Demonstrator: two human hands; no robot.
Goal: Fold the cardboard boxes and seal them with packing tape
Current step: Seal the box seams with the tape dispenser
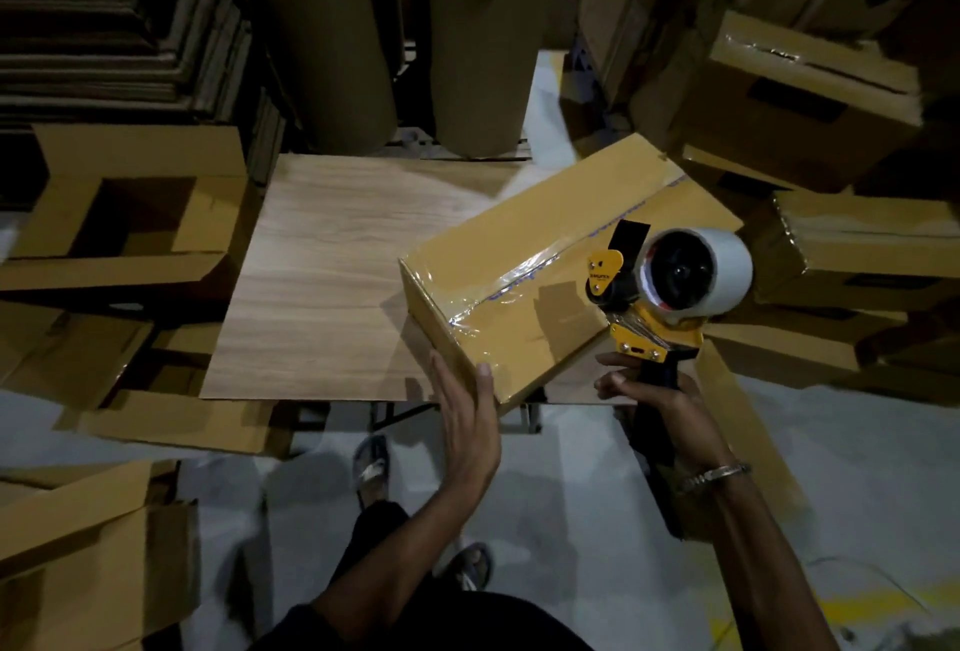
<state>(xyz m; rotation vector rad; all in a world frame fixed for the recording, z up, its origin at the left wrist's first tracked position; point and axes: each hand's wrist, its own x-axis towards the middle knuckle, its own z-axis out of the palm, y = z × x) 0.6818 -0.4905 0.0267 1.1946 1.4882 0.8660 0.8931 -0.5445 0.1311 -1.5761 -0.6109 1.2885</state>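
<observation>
One taped cardboard box (550,281) is lying on the wooden table (332,276); the left hand (467,421), fingers straight, is pressing its near side; the right hand (660,395) is gripping one tape dispenser (670,297) holding one roll.

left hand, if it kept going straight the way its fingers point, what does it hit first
The left hand already lies with straight fingers against the near side of the taped brown cardboard box on the wooden tabletop. Going straight on, it would push into that box first; nothing else shows in between.
</observation>
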